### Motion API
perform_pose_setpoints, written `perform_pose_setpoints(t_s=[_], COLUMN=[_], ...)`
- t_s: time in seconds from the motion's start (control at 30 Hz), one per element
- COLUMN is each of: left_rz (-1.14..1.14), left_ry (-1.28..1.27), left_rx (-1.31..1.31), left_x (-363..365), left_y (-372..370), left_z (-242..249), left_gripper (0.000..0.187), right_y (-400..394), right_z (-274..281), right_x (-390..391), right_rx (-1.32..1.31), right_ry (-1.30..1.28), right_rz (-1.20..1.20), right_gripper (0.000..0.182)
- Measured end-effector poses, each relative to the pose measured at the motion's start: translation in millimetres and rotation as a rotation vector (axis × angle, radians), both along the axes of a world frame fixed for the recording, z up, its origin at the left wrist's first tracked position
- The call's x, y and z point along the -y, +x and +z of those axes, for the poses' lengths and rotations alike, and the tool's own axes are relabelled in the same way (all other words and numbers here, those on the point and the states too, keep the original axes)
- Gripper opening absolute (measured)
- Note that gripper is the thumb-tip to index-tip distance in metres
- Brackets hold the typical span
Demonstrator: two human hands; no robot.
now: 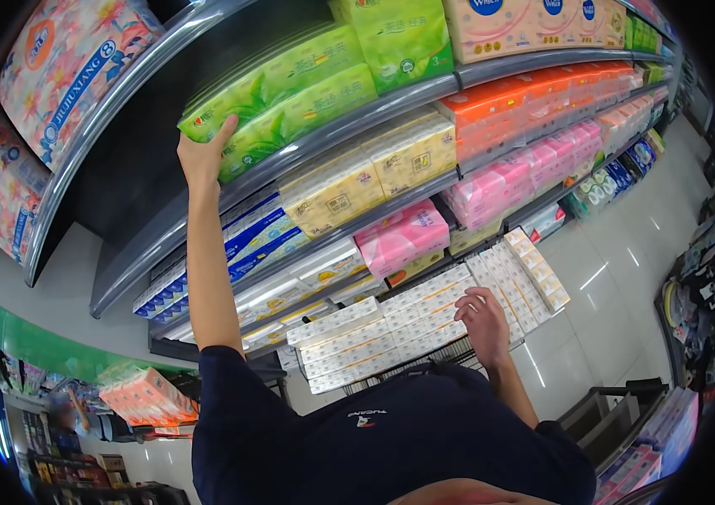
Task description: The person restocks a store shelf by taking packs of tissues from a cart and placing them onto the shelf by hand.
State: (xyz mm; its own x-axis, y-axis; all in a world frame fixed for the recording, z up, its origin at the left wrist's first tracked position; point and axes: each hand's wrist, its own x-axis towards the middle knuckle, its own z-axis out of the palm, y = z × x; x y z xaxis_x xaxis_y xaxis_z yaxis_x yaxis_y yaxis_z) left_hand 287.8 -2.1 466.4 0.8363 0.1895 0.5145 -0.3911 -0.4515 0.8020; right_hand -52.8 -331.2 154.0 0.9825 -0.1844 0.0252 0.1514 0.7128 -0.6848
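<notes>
My left hand (pixel 203 156) reaches up to a shelf and grips the left end of a green tissue pack (pixel 282 71), with the thumb on its front and the other fingers hidden behind it. Directly below that pack lies another green tissue pack (pixel 303 118), near the shelf edge. A taller green pack (pixel 404 42) stands to the right. My right hand (pixel 485 324) hovers around waist height with loosely bent fingers and nothing in it. In this view it overlaps the rows of small white packs (pixel 425 316) stacked on a wire cart (pixel 450 355) in front of me.
Lower shelves carry yellow tissue packs (pixel 336 198), pink packs (pixel 404 240) and orange packs (pixel 534 101). Floral packs (pixel 71 67) sit on the shelf at upper left. Tiled floor (pixel 601 286) runs along the right. A person (pixel 76 412) is in the background at lower left.
</notes>
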Motion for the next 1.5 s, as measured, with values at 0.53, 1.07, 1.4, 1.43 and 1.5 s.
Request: perform_pose_setpoints(t_s=[0.53,1.07,1.4,1.43,1.5], left_rz=[-0.106,-0.551,-0.536,-0.670,-0.785], left_ry=[-0.126,-0.055,-0.380,-0.410,-0.424], left_rx=[0.844,1.196,1.300,1.288,1.284], left_x=[35.8,66.6,96.9,94.4,75.6], left_y=[-123.5,-310.9,-309.3,-308.9,-311.4], left_z=[-16.6,-9.1,-8.8,-10.4,-13.8], left_gripper=[0.067,0.052,0.070,0.067,0.065], right_y=[12.5,-49.9,-47.1,-55.2,-65.6], right_z=[218.0,263.9,267.1,261.8,248.5], right_x=[26.2,18.2,11.2,19.7,12.1], right_rx=[0.814,1.091,1.193,1.257,1.336], right_ry=[-0.654,-0.802,-0.866,-0.799,-0.712], right_rz=[-0.578,-1.079,-1.032,-1.022,-0.994], right_gripper=[0.040,0.015,0.026,0.023,0.025])
